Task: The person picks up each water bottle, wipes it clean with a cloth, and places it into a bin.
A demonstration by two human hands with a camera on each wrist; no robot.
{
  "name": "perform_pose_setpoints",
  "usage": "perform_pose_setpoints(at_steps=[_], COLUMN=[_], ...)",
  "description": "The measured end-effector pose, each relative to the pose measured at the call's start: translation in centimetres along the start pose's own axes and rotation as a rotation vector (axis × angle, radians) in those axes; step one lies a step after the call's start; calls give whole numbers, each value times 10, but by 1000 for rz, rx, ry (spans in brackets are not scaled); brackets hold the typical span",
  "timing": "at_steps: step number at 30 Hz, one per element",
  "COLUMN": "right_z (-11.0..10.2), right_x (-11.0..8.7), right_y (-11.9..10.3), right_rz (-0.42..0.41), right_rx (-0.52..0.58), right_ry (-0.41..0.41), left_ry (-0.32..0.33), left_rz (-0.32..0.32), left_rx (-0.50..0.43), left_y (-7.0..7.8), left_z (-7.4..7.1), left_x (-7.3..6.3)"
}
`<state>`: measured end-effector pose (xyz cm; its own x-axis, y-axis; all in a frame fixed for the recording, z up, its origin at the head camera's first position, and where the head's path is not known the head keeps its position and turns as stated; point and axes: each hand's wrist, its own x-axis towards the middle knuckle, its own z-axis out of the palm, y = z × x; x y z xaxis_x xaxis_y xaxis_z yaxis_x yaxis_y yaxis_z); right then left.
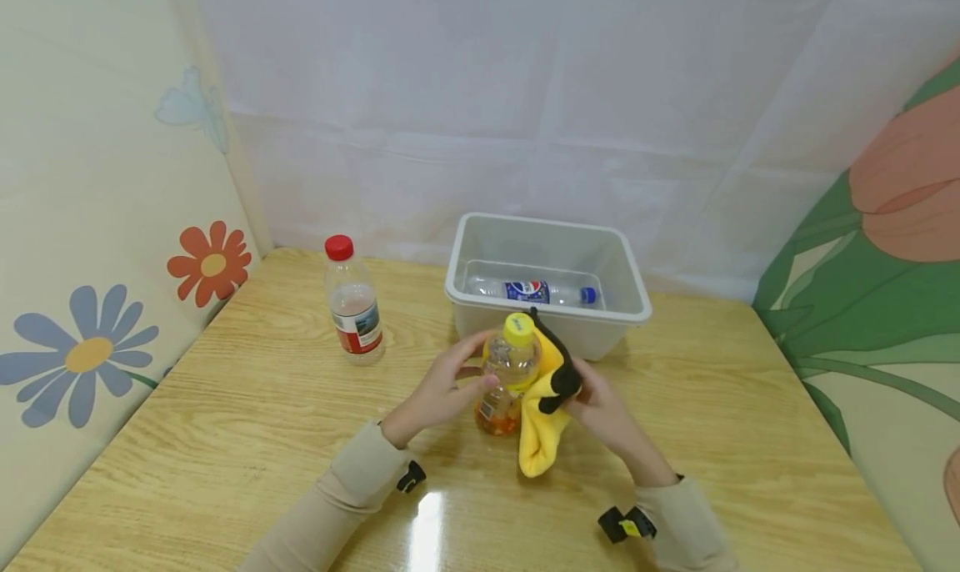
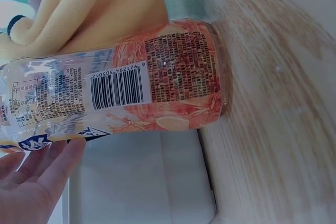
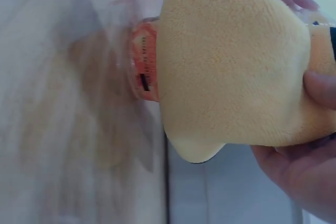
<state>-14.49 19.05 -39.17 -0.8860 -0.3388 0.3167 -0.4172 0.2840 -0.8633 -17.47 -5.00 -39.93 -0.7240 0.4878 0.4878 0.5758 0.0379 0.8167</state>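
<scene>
Left hand (image 1: 453, 380): my thumb and fingers are curling round the yellow-capped bottle (image 1: 498, 418). Right hand (image 1: 600, 401): thumb and fingers are pinching the yellow cloth (image 1: 542, 434), which is hanging along the bottle's right side, apparently touching it. The bottle is standing roughly upright over the table (image 1: 262, 439), in front of the grey bin (image 1: 600, 338); whether its base is resting on the wood, I cannot tell.

Handling, my estimate: the bottle is looking empty through its clear upper part, so probably light; thin plastic, likely to dent under a hard squeeze, with a smooth, slightly slippery label. Best hold: round the middle, gently, or at the stiffer neck below the cap (image 1: 518, 328). The cloth is looking soft, limp and grippy; a bunched edge should serve.

Surroundings: a blue-capped bottle (image 1: 527, 292) is lying inside the bin. A red-capped bottle (image 1: 358, 318) is standing to the left, well apart. The bin's front wall is limiting room behind my hands; the cloth is covering part of the label.
</scene>
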Motion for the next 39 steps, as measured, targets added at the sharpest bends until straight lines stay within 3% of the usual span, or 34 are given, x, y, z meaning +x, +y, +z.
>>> perform_pose_setpoints(at_steps=[8,10,13,17,22,32,35,39], right_z=[9,11,13,14,15,4,0,-3], right_x=[-2,-2,-2,-3,-6,-14,-15,-15], right_y=[8,8,7,5,1,-4,-4,-8], right_rz=[33,40,53,53,74,53,18,-48], right_rx=[-64,-80,-93,-115,-157,-165,-157,-160], right_ry=[-33,-33,-27,-13,29,168,192,220], left_ry=[7,2,-5,18,72,52,47,54], left_rz=[-13,-31,-53,-81,-116,-148,-153,-147], left_rx=[-71,-87,-102,-69,-11,18,-9,-39], left_y=[2,11,12,5,8,41,39,23], left_z=[-1,-2,-2,2,8,2,1,2], left_x=[-2,-2,-2,-2,-1,1,1,0])
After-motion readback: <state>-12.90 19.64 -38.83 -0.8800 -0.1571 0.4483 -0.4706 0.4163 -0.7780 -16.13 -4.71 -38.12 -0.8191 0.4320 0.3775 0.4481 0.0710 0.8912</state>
